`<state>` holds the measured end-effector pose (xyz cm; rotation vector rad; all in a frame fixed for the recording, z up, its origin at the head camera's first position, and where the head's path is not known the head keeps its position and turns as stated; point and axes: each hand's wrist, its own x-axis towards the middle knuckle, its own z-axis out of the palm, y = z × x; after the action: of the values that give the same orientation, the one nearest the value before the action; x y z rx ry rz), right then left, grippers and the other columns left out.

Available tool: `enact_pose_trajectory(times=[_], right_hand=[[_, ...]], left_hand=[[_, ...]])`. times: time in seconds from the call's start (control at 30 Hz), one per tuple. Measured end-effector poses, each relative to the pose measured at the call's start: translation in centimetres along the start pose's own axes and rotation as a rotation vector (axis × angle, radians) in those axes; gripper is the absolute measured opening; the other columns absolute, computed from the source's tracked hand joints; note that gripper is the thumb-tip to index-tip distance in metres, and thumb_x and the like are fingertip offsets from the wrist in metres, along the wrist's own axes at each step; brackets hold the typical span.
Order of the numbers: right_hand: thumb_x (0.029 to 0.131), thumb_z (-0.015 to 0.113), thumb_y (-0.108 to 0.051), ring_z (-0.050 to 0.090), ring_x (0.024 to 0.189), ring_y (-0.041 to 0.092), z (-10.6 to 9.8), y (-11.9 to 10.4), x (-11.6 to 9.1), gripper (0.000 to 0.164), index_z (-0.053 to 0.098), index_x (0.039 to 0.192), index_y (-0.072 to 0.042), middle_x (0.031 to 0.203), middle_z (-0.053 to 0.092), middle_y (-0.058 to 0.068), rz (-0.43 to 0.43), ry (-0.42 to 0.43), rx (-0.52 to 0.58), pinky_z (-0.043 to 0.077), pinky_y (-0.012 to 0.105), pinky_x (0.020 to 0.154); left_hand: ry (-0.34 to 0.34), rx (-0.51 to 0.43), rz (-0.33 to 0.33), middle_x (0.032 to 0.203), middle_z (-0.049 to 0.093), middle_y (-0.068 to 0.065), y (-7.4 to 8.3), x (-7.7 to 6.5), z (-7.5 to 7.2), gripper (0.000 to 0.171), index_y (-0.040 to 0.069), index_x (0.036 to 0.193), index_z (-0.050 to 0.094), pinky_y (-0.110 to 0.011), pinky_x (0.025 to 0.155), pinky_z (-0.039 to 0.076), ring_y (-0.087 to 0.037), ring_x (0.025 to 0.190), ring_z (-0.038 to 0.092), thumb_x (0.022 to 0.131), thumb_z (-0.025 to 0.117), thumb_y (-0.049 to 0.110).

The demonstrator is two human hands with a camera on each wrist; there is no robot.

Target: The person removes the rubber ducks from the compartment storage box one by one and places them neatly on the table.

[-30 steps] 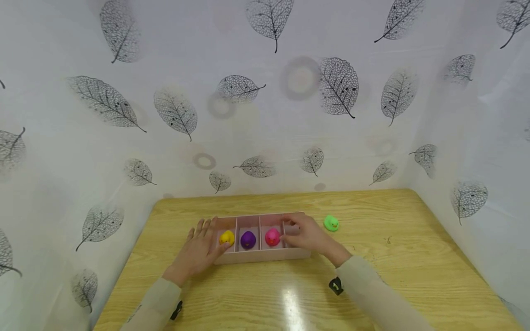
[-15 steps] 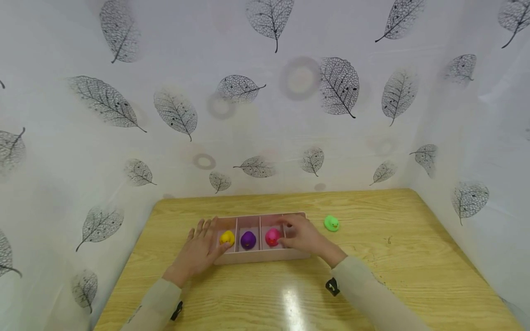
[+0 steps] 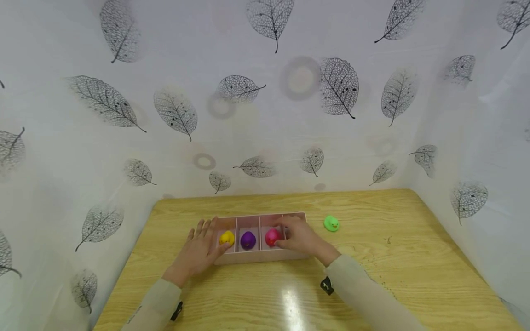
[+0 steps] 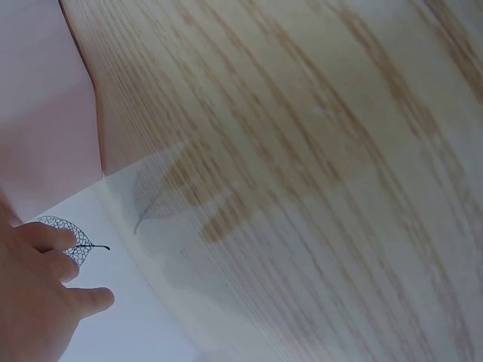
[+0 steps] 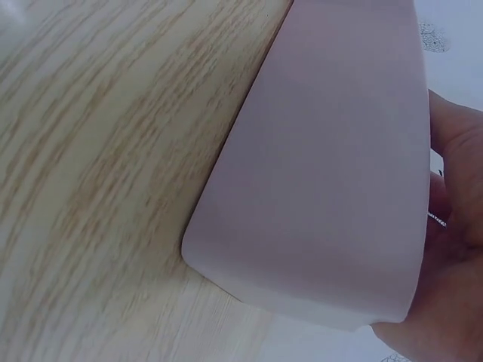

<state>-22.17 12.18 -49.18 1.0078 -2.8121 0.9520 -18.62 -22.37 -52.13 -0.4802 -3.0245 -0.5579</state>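
Note:
A pink divided box point(image 3: 265, 256) stands on the table. In its compartments sit a yellow rubber duck point(image 3: 226, 238), a purple one point(image 3: 248, 240) and a pink rubber duck point(image 3: 271, 237). My left hand point(image 3: 198, 250) rests across the box's left end, fingers extended, its thumb reaching toward the yellow duck. My right hand point(image 3: 301, 236) reaches over the box's right end, covering much of the rightmost compartment. Its thumb and fingers are spread on either side of the pink duck, the thumb tip overlapping the duck's edge. In the right wrist view the box wall point(image 5: 324, 158) hides the fingertips.
A green rubber duck point(image 3: 331, 223) sits on the wooden table point(image 3: 372, 266), right of the box. Behind and along both sides hangs a white curtain point(image 3: 265, 128) with leaf prints.
My right hand has shifted left over the box, bringing its thumb and fingers closer about the pink duck. The left hand, box and ducks have stayed put.

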Motion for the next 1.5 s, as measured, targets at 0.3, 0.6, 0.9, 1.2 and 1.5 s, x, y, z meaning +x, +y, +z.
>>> enact_pose_trajectory(times=[0.3,0.6,0.9,1.2,1.5], right_hand=[[0.081,0.088,-0.022,0.069,0.108,0.030,0.9,0.3,0.6,0.050,0.073,0.125,-0.006,0.126,0.075,0.009,0.014,-0.002,-0.110,0.054,0.052,0.098],[0.082,0.088,-0.019,0.067,0.118,0.035,1.0,-0.2,0.9,0.048,0.073,0.124,-0.003,0.132,0.073,0.012,0.062,-0.023,-0.035,0.051,0.055,0.106],[0.081,0.088,-0.018,0.068,0.119,0.033,1.2,-0.4,1.5,0.043,0.075,0.118,-0.001,0.133,0.072,0.012,0.079,-0.034,-0.063,0.046,0.055,0.113],[0.080,0.088,-0.020,0.067,0.116,0.035,1.4,-0.7,1.8,0.033,0.078,0.107,-0.004,0.123,0.075,0.012,0.110,-0.044,-0.128,0.046,0.054,0.113],[0.082,0.086,-0.016,0.067,0.116,0.034,1.4,-0.8,1.8,0.025,0.080,0.103,-0.004,0.121,0.076,0.012,0.094,-0.027,-0.141,0.047,0.051,0.109]], left_hand=[[0.003,-0.006,0.000,0.169,0.029,-0.029,-0.1,-0.1,0.1,0.092,0.006,0.170,0.013,-0.073,0.126,0.020,-0.052,0.159,0.020,0.105,0.047,0.062],[0.008,-0.014,-0.003,0.169,0.029,-0.029,-0.2,0.0,0.4,0.092,0.008,0.170,0.012,-0.072,0.127,0.018,-0.050,0.160,0.019,0.105,0.048,0.062],[0.017,-0.012,0.004,0.169,0.030,-0.029,-0.3,0.0,0.3,0.093,0.009,0.170,0.011,-0.072,0.126,0.020,-0.050,0.160,0.019,0.105,0.048,0.062],[0.008,-0.023,0.000,0.169,0.029,-0.029,-0.1,0.0,0.1,0.092,0.009,0.170,0.010,-0.072,0.127,0.019,-0.050,0.160,0.020,0.105,0.048,0.062],[0.016,-0.030,0.008,0.169,0.030,-0.029,-0.1,-0.2,0.1,0.092,0.008,0.170,0.012,-0.073,0.126,0.020,-0.051,0.159,0.021,0.105,0.048,0.061]])
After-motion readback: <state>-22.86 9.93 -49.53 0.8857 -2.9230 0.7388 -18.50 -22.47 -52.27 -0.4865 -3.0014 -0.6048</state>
